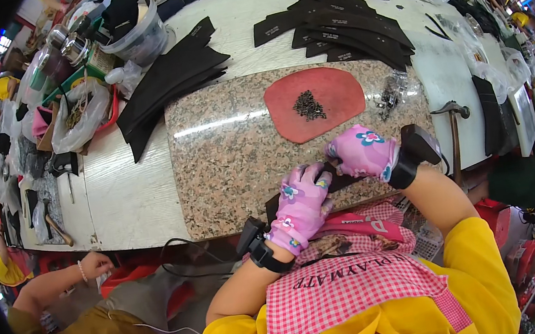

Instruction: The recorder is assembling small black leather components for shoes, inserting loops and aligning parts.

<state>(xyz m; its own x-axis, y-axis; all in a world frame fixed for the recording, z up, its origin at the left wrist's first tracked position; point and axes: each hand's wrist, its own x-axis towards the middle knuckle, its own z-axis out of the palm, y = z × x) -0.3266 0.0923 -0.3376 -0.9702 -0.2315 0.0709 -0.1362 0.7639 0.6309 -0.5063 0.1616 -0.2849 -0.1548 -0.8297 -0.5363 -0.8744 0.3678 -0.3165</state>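
Both of my hands wear pink flowered gloves and work at the near edge of the speckled stone slab (215, 173). Under my left hand (299, 204) lies a flat black piece (340, 183), gripped by its bent fingers; most of it is hidden. My right hand (364, 152) is closed beside it, fingers pinched together; what they hold is too small or covered to make out. Just beyond, a red pad (277, 109) bears a heap of small dark metal bits (308, 106). Another small dark heap (390, 95) sits to its right on the slab.
A hammer (455, 137) lies right of the slab. Stacks of black cut pieces are at the far left (170, 79) and far right (347, 24). A clear plastic tub (143, 38) and bags crowd the left. Another person's hand (96, 264) is at the left near edge.
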